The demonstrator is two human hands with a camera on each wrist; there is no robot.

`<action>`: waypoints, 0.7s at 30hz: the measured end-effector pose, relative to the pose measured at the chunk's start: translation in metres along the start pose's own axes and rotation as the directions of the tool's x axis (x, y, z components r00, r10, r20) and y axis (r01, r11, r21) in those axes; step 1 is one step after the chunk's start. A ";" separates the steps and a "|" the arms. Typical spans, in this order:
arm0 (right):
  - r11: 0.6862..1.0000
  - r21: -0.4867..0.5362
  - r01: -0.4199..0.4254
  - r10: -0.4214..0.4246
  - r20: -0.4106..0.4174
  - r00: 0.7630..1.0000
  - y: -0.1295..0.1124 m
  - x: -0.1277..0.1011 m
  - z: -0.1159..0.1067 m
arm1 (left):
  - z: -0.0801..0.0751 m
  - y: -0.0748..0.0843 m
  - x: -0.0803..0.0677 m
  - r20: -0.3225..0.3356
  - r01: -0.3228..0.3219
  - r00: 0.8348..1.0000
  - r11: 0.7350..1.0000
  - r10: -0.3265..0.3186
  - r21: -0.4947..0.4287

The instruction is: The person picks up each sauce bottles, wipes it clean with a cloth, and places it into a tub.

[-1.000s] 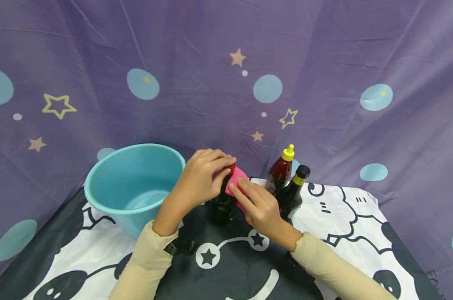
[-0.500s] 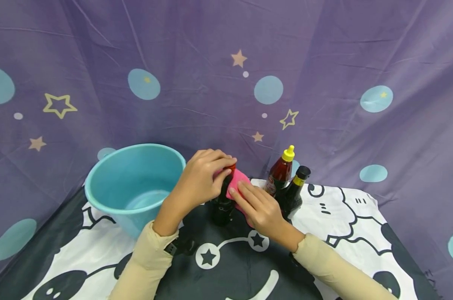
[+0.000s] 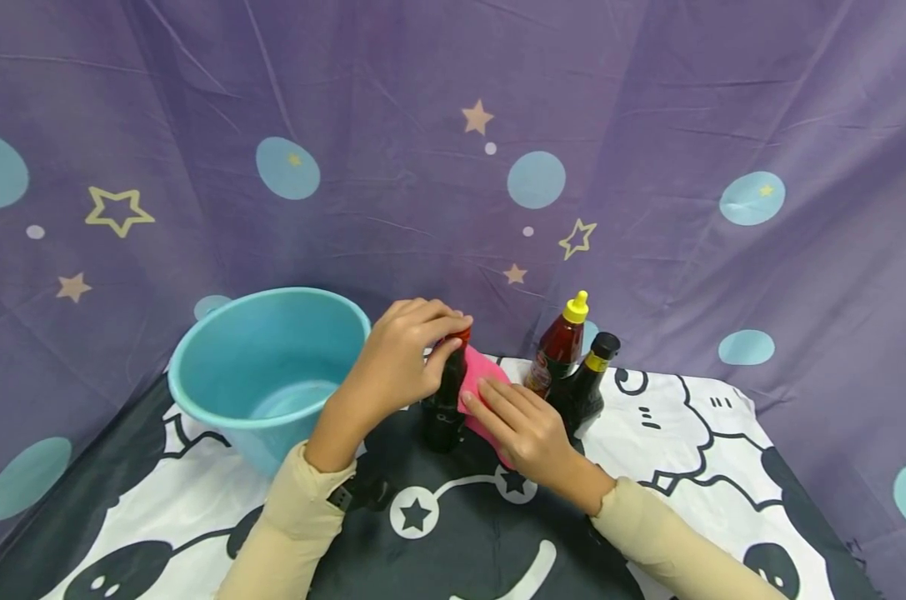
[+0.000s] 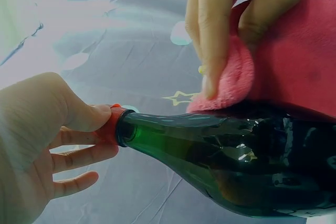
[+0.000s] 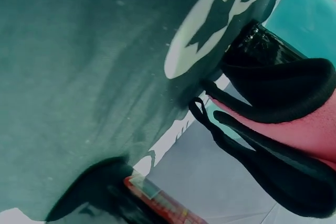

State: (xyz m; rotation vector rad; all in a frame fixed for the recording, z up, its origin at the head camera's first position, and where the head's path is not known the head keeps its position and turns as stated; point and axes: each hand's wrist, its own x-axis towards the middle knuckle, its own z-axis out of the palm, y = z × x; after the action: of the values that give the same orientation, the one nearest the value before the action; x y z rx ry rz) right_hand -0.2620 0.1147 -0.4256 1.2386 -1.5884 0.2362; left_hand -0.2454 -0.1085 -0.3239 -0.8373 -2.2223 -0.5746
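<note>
A dark green glass bottle [image 3: 442, 423] stands upright on the tablecloth. At its top, my left hand [image 3: 402, 354] pinches the red cap [image 4: 109, 124] between thumb and fingers. The left wrist view shows the bottle's neck and shoulder. My right hand [image 3: 526, 427] grips a pink cloth [image 3: 483, 368] and presses it to the bottle's right side, with the fingertips at the shoulder. Dark edging and a small loop [image 5: 197, 107] on the cloth show in the right wrist view, where the hand itself is hidden.
A light blue bucket [image 3: 272, 358] stands left of the bottle. To the right are a red sauce bottle [image 3: 561, 343] with a yellow nozzle cap and a dark bottle [image 3: 580, 398] with a black cap. A purple curtain [image 3: 422, 167] hangs behind the table.
My right hand has slid slightly down and to the right along the bottle with the cloth, exposing more of the neck. My left hand stays on the cap.
</note>
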 end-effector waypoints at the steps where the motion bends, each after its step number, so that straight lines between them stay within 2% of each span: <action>1: 1.000 0.001 0.003 -0.003 0.004 1.000 0.000 -0.001 0.000 | 0.000 0.000 0.000 0.000 0.000 1.000 1.000 0.000 -0.002; 21: 1.000 0.007 0.014 -0.014 0.049 0.999 -0.001 -0.008 -0.004 | -0.001 0.000 0.001 0.006 0.005 1.000 1.000 -0.005 -0.004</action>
State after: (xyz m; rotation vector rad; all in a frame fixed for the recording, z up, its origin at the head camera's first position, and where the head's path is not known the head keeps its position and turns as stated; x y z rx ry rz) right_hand -0.2590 0.1216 -0.4308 1.2692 -1.6220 0.2038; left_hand -0.2455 -0.1087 -0.3230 -0.8370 -2.2299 -0.5794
